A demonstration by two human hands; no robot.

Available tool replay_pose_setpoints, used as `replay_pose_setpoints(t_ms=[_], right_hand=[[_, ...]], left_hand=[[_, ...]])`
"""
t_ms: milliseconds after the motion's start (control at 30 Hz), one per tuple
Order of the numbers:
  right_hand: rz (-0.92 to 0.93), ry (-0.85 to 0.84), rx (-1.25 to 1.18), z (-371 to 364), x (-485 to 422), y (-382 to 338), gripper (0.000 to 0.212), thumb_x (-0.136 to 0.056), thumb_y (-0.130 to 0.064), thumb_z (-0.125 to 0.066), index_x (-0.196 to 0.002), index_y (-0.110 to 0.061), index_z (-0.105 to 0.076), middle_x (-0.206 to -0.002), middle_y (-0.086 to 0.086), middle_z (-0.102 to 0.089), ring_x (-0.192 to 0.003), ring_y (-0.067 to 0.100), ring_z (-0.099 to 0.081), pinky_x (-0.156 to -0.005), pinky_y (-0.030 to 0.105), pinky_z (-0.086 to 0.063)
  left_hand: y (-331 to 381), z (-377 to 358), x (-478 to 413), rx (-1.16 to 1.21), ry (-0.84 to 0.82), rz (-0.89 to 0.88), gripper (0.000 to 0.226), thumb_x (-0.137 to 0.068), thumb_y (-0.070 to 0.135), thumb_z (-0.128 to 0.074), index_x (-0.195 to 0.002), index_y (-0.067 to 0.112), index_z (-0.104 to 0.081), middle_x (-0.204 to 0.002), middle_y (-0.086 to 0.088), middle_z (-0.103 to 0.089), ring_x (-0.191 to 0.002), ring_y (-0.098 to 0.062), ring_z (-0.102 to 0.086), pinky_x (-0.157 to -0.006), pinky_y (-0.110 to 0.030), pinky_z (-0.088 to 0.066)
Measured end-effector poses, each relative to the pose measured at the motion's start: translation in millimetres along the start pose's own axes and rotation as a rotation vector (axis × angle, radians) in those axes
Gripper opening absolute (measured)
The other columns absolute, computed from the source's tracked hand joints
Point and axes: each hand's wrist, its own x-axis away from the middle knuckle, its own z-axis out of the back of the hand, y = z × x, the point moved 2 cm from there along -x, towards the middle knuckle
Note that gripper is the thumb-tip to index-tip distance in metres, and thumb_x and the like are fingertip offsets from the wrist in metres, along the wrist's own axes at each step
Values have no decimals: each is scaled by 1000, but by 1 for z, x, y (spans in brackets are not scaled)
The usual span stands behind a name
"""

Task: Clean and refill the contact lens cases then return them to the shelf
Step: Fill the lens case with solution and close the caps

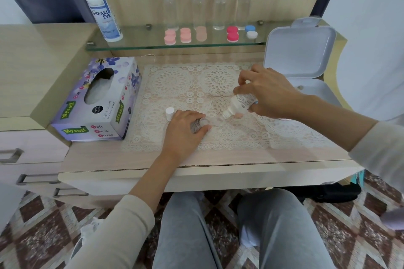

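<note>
The clear lens case (210, 123) lies on the lace mat (175, 85) at mid-desk (98, 155), steadied by the left hand (185, 132), whose grip pinches one end. The right hand (270, 94) has its grip closed round a small solution bottle (238, 104), tilted nozzle-down just above the case. Judged step: refilling. Next comes a measured squeeze, then recapping; a white cap (169, 113) stands beside the left hand.
</note>
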Motion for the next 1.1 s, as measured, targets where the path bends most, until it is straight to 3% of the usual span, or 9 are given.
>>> replay_pose_setpoints(t_ms=[467,633,733,833,933,1033,1100], right_hand=[[-85,-14,-61,-6,10,3,52,-79,-26,-67,-128,-21,-51,-117,0,-48,-105,19,-40,-73,26,-30],[-228,91,-310,-15,21,8,52,-73,-33,-73,-118,-14,-57,-107,4,-56,-94,17,-45,-73,28,-35],[-338,201,-598,-18,30,6,51,-64,-34,-79,-106,-10,-62,-96,2,-64,-85,16,-55,-76,31,-46],[-405,268,-792,-24,41,-2,49,-64,-22,-81,-106,-8,-62,-89,-6,-60,-77,5,-56,-72,16,-47],[-433,301,-888,-35,48,-11,46,-64,-19,-82,-104,-8,-62,-88,-9,-60,-75,-9,-53,-66,0,-39],[-442,323,-947,-44,50,-16,45,-64,-19,-82,-104,-9,-63,-90,-7,-62,-78,-6,-56,-69,-1,-39],[-447,339,-964,-47,49,-18,45,-64,-19,-82,-104,-10,-63,-90,-7,-63,-79,0,-58,-70,0,-40]], left_hand=[[0,0,0,-1,1,0,32,-79,26,-70,-107,11,-67,-106,-1,-65,-106,-15,-50,-86,-12,-27],[3,2,1,0,34,-45,47,-77,36,-70,-117,12,-61,-116,0,-62,-112,-13,-48,-92,-11,-25],[5,6,2,-4,122,-142,43,-78,40,-63,-109,8,-65,-107,-5,-65,-104,-10,-49,-92,-12,-30],[1,15,2,-55,225,-219,33,-83,28,-57,-101,3,-67,-99,-10,-65,-96,-14,-50,-91,-12,-34],[-9,28,4,-78,262,-186,28,-85,21,-53,-101,2,-66,-101,-11,-64,-97,-16,-49,-92,-6,-29],[-22,37,3,-142,217,-104,27,-84,10,-57,-109,3,-64,-109,-12,-61,-103,-20,-47,-93,-8,-25],[-29,40,0,-173,135,-31,33,-82,1,-59,-115,5,-61,-112,-13,-59,-103,-27,-50,-93,-18,-28]])
